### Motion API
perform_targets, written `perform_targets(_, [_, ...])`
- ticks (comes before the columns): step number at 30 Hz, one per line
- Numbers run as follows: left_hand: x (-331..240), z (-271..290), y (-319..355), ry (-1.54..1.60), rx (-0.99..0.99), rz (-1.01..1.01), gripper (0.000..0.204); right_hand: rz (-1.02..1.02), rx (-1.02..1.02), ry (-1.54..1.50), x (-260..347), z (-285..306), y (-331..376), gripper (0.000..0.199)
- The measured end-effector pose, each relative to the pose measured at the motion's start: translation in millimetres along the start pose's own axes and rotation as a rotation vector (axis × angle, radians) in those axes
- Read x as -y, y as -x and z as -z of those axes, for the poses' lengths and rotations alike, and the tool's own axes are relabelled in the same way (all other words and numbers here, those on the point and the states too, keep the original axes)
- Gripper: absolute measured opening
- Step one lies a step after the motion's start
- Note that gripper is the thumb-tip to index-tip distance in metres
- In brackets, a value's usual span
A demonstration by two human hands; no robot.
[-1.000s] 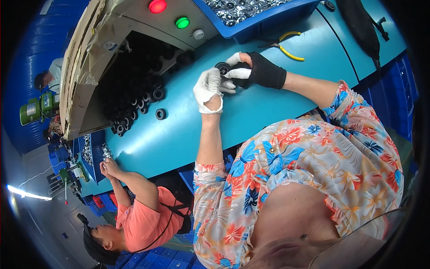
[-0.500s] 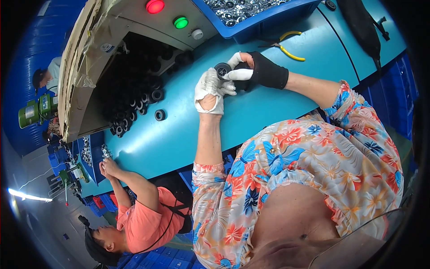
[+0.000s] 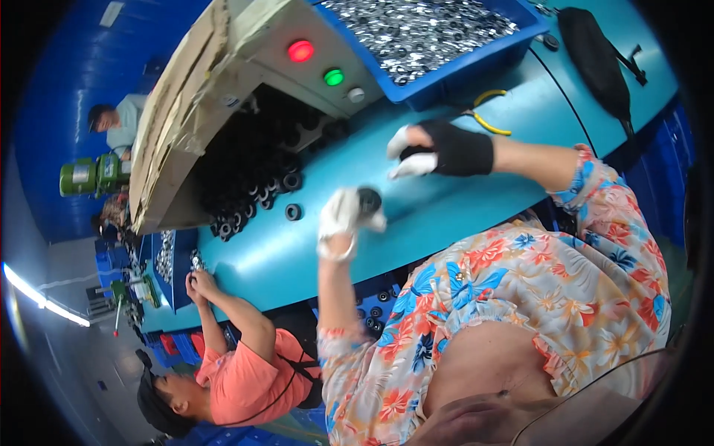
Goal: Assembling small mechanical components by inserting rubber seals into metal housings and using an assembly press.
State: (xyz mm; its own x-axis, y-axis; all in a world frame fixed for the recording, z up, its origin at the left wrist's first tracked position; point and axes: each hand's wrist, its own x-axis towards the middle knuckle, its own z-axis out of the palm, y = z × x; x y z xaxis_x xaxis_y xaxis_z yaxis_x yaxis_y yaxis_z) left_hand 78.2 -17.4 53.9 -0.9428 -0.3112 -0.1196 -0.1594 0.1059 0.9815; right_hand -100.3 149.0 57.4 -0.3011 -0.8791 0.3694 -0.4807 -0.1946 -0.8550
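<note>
Left hand (image 3: 342, 215), in a white glove, has its fingers around a small black wheel (image 3: 369, 201), held up just above the teal table (image 3: 439, 212) at roughly the middle of the view. It's pretty blurry, so can't really tell how tight that grip is. Right hand (image 3: 448, 147), black glove with white on the thumb and finger, is well apart from it, thumb and finger spread in a loose, let-go pose over the table.

Pliers with yellow handles (image 3: 491, 125) lie just past the right hand, partly hidden by it, next to a blue bin (image 3: 450, 85) full of shiny silver and black parts. One loose black ring (image 3: 294, 212) sits on the table left of the left hand, near a big heap of black rings (image 3: 260, 152) in the opening of a beige housing (image 3: 317, 65). Off to the left, a co-worker in a salmon shirt (image 3: 249, 379) has both hands together near the table edge.
</note>
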Motion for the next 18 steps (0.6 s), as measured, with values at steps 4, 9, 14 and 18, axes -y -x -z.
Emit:
perform_targets(4, [-14, 81, 100, -0.09, 0.247, 0.457, 0.027, 0.303, -0.158, 0.444, -11, 90, -25, 0.017])
perform_targets(9, [-1, 103, 179, -0.441, 0.016, 0.931, 0.046, -0.241, -0.173, 1.08, -83, 179, -50, 0.036])
perform_targets(14, [3, 106, 53, -0.209, -0.09, 0.302, 0.03, -0.621, 0.182, 1.067, -93, 207, -51, 0.029])
perform_targets(18, [-8, 83, -120, -0.652, -0.165, -0.223, 0.031, -0.695, 0.125, 0.909, -89, 196, -50, 0.025])
